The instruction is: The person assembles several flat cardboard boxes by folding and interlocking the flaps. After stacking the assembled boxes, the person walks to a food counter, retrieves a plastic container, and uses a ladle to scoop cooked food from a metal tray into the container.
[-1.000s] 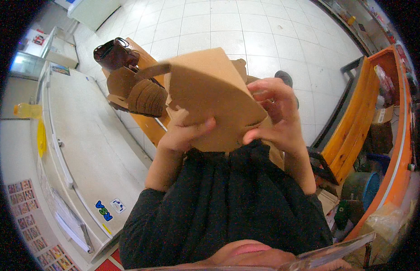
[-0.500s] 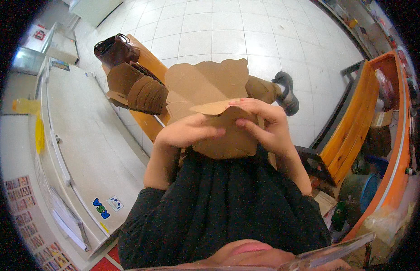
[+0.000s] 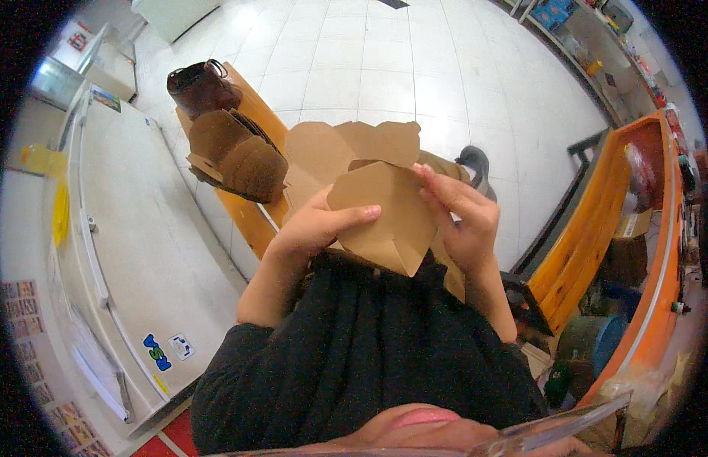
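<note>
While a white chest freezer (image 3: pixel 163 228) takes up the left side, a wooden bench (image 3: pixel 236 217) runs just right of it, with a dark brown bag (image 3: pixel 209 90) at its far end. Nearer on that same bench, a nested stack of cardboard boxes (image 3: pixel 251 169) leans over, flaps fanned.

Into the middle, and the left hand (image 3: pixel 312 222) has the kraft cardboard takeaway box (image 3: pixel 381 202) by its left side, thumb flat across the near panel, other fingers mostly hidden! That box is up in front of the black shirt (image 3: pixel 354 343), part folded, far flaps spread open. To its right, the right hand (image 3: pixel 462 204) goes narrow, fingertips gathered at the panel's far right corner.

A dark shoe (image 3: pixel 474 161) pokes out just beyond. Farther right, a second wooden bench (image 3: pixel 586 247) slants away, and an orange counter (image 3: pixel 663 316) curves along the right edge.
</note>
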`<state>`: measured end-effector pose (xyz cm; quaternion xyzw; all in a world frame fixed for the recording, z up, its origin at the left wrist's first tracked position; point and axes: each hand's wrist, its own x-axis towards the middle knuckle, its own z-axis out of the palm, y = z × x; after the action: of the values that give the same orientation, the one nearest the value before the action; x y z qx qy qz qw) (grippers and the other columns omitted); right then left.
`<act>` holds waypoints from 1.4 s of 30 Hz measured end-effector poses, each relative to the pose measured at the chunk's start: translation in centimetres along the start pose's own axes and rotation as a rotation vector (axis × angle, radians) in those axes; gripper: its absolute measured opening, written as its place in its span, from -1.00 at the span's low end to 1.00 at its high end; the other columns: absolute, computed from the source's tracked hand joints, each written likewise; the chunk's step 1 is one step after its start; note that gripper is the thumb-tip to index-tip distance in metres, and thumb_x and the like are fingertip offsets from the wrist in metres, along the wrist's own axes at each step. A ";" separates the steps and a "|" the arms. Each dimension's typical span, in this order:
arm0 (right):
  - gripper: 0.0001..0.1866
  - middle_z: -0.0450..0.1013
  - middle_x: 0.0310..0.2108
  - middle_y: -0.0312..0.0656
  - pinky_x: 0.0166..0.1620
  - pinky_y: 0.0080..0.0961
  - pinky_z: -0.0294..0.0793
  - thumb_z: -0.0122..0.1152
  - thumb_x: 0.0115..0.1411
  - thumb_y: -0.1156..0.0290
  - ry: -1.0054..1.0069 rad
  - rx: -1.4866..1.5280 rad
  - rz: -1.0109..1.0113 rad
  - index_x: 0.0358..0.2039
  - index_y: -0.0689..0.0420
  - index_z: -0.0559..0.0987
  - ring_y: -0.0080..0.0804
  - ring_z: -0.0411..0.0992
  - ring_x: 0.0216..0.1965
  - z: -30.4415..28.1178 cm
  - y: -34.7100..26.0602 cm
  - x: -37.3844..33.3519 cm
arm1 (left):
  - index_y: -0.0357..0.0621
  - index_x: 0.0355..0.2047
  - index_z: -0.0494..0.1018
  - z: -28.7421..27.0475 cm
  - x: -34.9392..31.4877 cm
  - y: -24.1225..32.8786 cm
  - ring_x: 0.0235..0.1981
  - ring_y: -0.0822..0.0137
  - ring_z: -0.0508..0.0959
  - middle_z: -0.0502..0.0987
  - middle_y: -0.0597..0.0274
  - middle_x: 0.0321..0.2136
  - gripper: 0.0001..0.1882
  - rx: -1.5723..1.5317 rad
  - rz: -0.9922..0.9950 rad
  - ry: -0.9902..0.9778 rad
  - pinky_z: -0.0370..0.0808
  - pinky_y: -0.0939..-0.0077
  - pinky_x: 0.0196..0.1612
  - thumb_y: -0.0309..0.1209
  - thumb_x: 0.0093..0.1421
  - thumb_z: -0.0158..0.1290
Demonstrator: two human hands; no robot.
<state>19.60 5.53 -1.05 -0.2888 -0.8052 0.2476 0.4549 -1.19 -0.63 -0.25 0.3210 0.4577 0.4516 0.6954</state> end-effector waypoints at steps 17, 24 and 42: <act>-0.78 0.42 0.01 0.04 0.01 -0.40 0.45 0.18 -0.02 0.63 -0.329 -0.021 -0.261 -0.29 0.22 0.56 -0.05 0.44 -0.01 -0.5 -1.2 2.2 | -0.24 0.15 0.17 -2.3 -0.5 -0.3 0.06 0.42 0.29 0.35 0.22 0.03 -0.43 0.287 0.238 -0.144 0.27 0.48 0.10 -0.35 0.19 0.11; -0.21 0.34 0.09 0.08 0.00 -0.48 0.41 0.20 0.10 0.62 -0.487 0.723 0.318 0.28 0.07 0.04 -0.36 0.38 0.05 1.9 -0.2 2.1 | -0.17 -0.03 0.23 -4.8 -3.3 1.8 -0.03 0.47 0.31 0.37 0.26 -0.12 -0.63 0.545 0.490 -0.400 0.28 0.48 0.01 -0.54 0.19 0.07; 0.04 -0.06 0.23 0.11 0.24 0.07 -0.06 0.49 -0.20 0.18 -0.094 0.181 -0.530 0.24 0.04 0.06 0.13 -0.04 0.25 17.0 -2.2 14.4 | 0.04 0.30 -0.18 -6.4 -9.8 7.2 0.28 -0.06 0.06 -0.09 -0.08 0.29 -0.11 -0.285 0.971 -0.002 0.03 0.08 0.28 -0.17 0.10 0.11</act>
<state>-1.90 11.60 1.05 -0.0149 -0.8475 0.2040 0.4898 -11.19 -6.69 6.94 0.3992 0.1886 0.7805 0.4425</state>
